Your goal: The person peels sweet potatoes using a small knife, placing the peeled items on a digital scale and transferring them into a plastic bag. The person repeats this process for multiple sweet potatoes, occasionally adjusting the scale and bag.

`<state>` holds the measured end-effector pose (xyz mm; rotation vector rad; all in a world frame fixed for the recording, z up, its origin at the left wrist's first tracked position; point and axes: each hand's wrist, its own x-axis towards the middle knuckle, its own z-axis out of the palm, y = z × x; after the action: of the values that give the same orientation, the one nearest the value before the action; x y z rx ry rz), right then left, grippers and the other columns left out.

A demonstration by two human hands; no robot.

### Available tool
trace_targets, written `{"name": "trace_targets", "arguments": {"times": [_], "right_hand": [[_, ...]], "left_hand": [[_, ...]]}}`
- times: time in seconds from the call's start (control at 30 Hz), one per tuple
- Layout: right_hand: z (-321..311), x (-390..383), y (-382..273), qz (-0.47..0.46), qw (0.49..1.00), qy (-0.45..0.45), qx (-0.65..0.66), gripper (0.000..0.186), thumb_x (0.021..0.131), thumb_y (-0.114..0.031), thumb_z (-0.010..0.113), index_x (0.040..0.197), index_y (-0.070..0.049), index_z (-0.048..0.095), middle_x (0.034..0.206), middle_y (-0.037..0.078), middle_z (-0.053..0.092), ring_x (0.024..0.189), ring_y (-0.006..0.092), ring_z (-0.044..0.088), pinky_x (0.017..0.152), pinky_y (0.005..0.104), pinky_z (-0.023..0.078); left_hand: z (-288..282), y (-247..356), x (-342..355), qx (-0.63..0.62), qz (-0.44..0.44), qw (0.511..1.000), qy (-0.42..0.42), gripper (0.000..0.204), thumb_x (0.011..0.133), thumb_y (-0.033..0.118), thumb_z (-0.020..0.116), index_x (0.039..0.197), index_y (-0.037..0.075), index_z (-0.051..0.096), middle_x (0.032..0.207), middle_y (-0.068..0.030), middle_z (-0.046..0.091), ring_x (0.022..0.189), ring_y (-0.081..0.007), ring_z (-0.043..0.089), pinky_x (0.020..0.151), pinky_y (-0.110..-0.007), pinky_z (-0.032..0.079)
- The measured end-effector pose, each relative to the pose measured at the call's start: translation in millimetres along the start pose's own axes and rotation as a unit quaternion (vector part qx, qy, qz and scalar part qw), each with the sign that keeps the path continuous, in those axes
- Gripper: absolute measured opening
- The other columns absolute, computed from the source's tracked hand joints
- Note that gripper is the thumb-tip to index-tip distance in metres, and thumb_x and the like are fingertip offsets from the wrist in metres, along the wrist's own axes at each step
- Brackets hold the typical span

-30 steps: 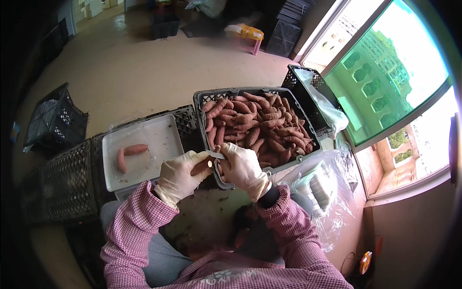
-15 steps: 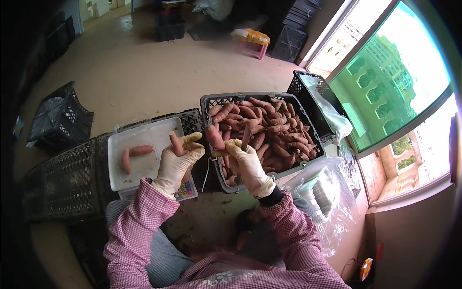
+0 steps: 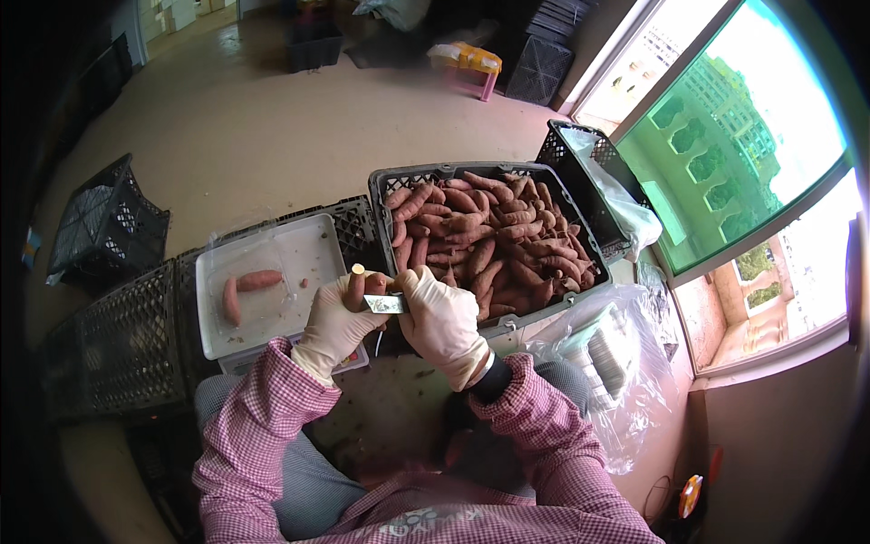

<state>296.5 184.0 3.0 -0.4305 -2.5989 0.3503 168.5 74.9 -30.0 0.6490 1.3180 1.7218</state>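
Observation:
My left hand (image 3: 337, 317), in a white glove, grips a sweet potato (image 3: 357, 286) with a pale cut end upward. My gloved right hand (image 3: 439, 322) holds a flat steel blade (image 3: 385, 304) across that potato, close against my left fingers. Left of my hands, a white tray (image 3: 217, 322) on a scale holds two sweet potatoes (image 3: 258, 279) and small scraps. Just beyond my right hand, a black crate (image 3: 408, 172) is heaped with reddish sweet potatoes (image 3: 507, 231).
Black crates (image 3: 109, 218) stand at left, and another (image 3: 569, 143) with plastic lining is at right. Clear plastic bags with packaging (image 3: 598, 363) lie beside my right arm. A large green-tinted window (image 3: 725, 154) fills the right side; a yellow-topped stool (image 3: 467, 61) stands at the back.
Half a second ago my hands were apart, the blade upright. Now they are together, the blade level across the potato. A small scrap has appeared on the tray.

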Motion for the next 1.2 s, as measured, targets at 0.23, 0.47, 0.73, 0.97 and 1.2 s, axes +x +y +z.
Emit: {"name": "trace_targets", "arguments": {"times": [0.23,0.47,0.73,0.97,1.2], "right_hand": [[14,-3,18,0.052,0.998,0.015,-0.038,0.017,0.080,-0.012,0.059,0.094,-0.005,0.055,0.082,0.014,0.059,0.068,0.0334,0.064,0.059,0.0438,0.049],[14,2,92,0.237,0.967,-0.075,0.048,0.024,0.090,-0.025,0.053,0.095,-0.007,0.067,0.081,0.021,0.066,0.078,0.0401,0.065,0.068,0.0456,0.051],[-4,-5,82,0.202,0.974,-0.096,0.040,0.026,0.088,-0.025,0.053,0.098,-0.006,0.067,0.082,0.023,0.065,0.079,0.0424,0.063,0.069,0.0455,0.051],[-8,-5,83,0.192,0.978,-0.082,0.015,0.024,0.085,-0.023,0.057,0.099,-0.007,0.068,0.082,0.019,0.067,0.077,0.0375,0.065,0.069,0.0447,0.052],[-7,7,104,0.188,0.982,-0.026,0.006,0.022,0.085,-0.025,0.057,0.092,-0.007,0.067,0.081,0.019,0.067,0.079,0.0383,0.065,0.071,0.0458,0.052]], "left_hand": [[11,23,-10,0.041,-0.131,0.990,-0.032,0.018,0.080,0.004,0.075,0.095,0.001,0.065,0.087,-0.0037,0.066,0.069,-0.0142,0.066,0.055,-0.028,0.056],[-12,19,-15,0.255,0.012,0.966,0.031,0.028,0.078,0.010,0.076,0.104,0.003,0.068,0.085,-0.0015,0.067,0.075,-0.0112,0.065,0.071,-0.026,0.052],[-166,16,-1,0.665,-0.029,0.721,0.194,0.042,0.078,0.033,0.075,0.113,0.014,0.064,0.108,-0.0116,0.067,0.100,-0.0307,0.062,0.084,-0.041,0.048],[-128,14,-3,0.722,0.210,0.642,0.154,0.035,0.073,0.013,0.077,0.106,0.007,0.067,0.106,-0.0082,0.064,0.101,-0.0309,0.058,0.089,-0.040,0.047],[-116,-58,56,0.898,0.079,0.432,0.033,0.023,0.085,0.013,0.052,0.097,0.008,0.071,0.095,-0.0105,0.070,0.111,-0.0273,0.058,0.110,-0.050,0.027]]}}
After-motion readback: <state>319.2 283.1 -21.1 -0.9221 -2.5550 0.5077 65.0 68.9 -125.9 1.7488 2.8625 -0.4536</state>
